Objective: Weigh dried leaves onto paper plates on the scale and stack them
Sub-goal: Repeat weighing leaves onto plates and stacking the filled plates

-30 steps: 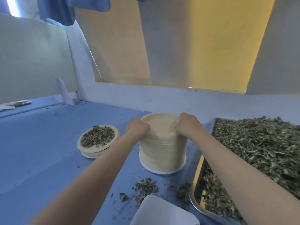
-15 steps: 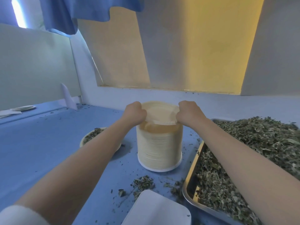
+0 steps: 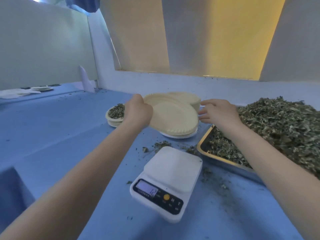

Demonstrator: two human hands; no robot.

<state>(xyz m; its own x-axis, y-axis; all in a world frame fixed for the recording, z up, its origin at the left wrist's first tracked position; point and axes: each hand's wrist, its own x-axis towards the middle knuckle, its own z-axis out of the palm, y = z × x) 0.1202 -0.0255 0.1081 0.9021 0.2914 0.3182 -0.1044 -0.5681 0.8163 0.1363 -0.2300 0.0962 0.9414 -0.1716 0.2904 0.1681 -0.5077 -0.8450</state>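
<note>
1. Empty paper plate (image 3: 170, 116) is tilted, lifted off the plate stack (image 3: 188, 101) at centre far; left hand (image 3: 138, 110) pinches its left rim, fingers curled round the edge.
2. Right hand (image 3: 217, 111) has its fingers spread, just beside the plate's right rim, gripping nothing.
3. Risk: looks like more than one plate in the pinch, so extras could come along and throw off the weight.
4. Risk: one-sided hold, so the plate may slip or knock the filled plates (image 3: 115, 114) at far left.
5. Scale (image 3: 168, 182) sits near centre, bare; display unreadable.
6. Tray of dried leaves (image 3: 277, 129) on the right is heaped; a sleeve or arm could scatter it.
</note>
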